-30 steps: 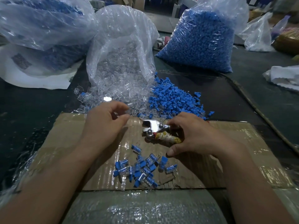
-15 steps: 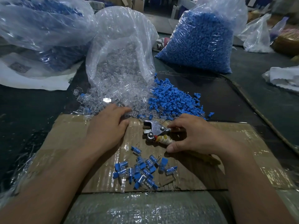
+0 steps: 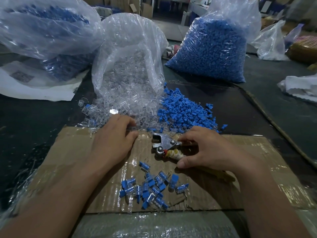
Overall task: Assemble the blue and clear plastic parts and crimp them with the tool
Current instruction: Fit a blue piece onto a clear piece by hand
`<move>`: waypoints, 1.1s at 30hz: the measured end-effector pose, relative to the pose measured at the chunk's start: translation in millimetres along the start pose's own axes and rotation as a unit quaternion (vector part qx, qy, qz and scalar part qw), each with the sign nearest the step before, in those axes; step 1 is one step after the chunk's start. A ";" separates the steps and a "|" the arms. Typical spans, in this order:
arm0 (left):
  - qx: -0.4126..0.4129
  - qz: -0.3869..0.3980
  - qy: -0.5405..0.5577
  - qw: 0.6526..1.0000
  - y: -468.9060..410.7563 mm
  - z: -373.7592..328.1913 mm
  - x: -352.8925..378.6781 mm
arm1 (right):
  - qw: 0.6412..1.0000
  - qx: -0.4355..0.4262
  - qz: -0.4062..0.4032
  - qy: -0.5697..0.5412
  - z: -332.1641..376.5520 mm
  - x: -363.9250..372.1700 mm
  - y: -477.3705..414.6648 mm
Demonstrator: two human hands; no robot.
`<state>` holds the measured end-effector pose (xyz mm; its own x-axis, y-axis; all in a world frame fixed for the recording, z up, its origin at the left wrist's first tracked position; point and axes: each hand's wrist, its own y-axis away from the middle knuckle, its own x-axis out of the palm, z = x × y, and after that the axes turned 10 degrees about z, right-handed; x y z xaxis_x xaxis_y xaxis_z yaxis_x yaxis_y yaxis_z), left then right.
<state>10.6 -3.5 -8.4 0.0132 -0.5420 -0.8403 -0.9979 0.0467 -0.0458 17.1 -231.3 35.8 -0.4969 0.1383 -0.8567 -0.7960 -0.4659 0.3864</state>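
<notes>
1. Left hand [image 3: 111, 143] has edged into the clear parts [image 3: 96, 114] beside the blue parts [image 3: 181, 110]; fingers curled, can't tell if pinching one
2. Right hand [image 3: 207, 148] grips the crimp tool [image 3: 164, 143] flat on the cardboard [image 3: 257, 152], ready to crimp
3. Assembled pieces [image 3: 151, 188] heaped nearside

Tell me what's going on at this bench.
A person is putting together small plastic pieces on a taped cardboard sheet. The right hand grips the crimping tool by its handles, and the tool lies on the cardboard. The left hand reaches into the clear parts spilling from an open bag; whether it has one pinched is not visible. Loose blue parts lie heaped beside them, and a pile of assembled pieces sits nearer the person.
</notes>
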 end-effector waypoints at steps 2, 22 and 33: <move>0.005 -0.011 0.004 1.000 -0.1 0.2 0.5 | 1.000 0.000 0.002 -0.002 -1.1 0.2 -0.7; 0.014 -0.051 0.100 0.994 8.5 -9.1 -6.6 | 0.999 -0.003 -0.009 -0.031 -2.5 0.0 -0.4; 0.032 -0.096 0.127 0.987 17.9 -16.1 -11.7 | 0.959 0.090 -0.248 -0.104 -21.7 -4.1 -11.0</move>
<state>-8.4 -9.8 9.4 0.1768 -0.7385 -0.6507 -0.9723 -0.0282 -0.2322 35.4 -245.7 27.6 -0.0855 0.4846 -0.8706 -0.9897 -0.1421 0.0182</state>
